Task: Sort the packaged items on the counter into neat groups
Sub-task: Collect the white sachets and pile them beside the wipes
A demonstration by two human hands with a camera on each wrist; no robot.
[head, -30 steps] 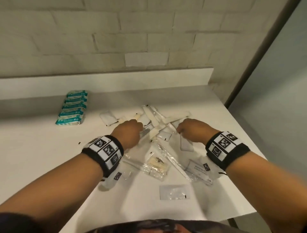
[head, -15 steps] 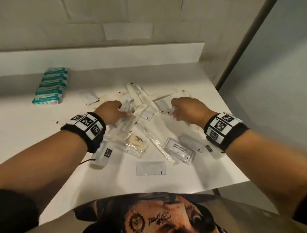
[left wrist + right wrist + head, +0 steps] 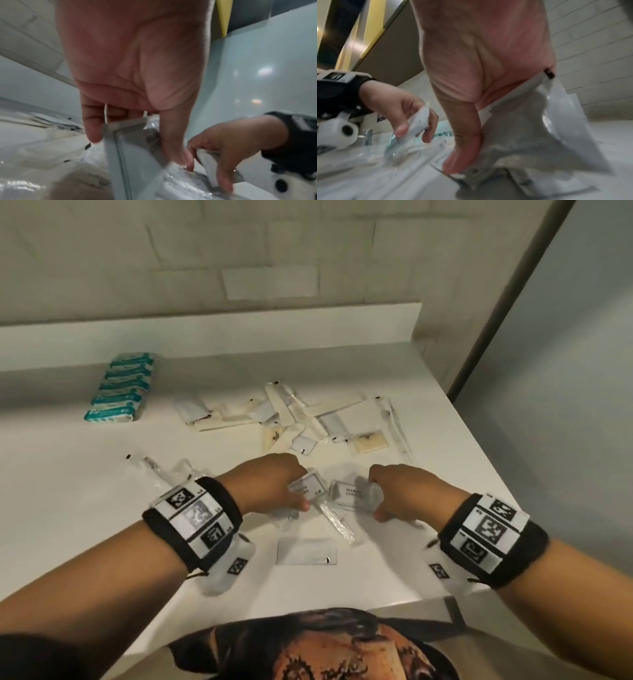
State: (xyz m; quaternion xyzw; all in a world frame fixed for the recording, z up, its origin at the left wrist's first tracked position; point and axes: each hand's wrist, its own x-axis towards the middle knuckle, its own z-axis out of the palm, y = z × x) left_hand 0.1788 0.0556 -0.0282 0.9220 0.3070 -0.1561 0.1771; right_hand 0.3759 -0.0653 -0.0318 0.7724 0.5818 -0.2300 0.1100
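Note:
On the white counter (image 3: 85, 508), my left hand (image 3: 274, 484) pinches a small white labelled sachet (image 3: 308, 490) between thumb and fingers; the left wrist view shows the same sachet (image 3: 137, 146) close up. My right hand (image 3: 397, 491) grips a second white labelled sachet (image 3: 354, 496), and in the right wrist view that packet (image 3: 539, 135) hangs under the thumb. Both hands hover low over the counter near its front. A long clear-wrapped stick (image 3: 337, 520) and a flat white sachet (image 3: 306, 551) lie just below the hands.
A row of several teal packets (image 3: 120, 386) stands at the back left. A loose heap of cream combs, soaps and white sachets (image 3: 301, 416) lies behind the hands. Clear wrapped items (image 3: 161, 472) lie left of my left wrist. The counter's edge (image 3: 479, 440) runs along the right.
Both hands have drawn back from the heap toward the front of the counter, and each now holds a labelled sachet. The camera has tilted and moved too.

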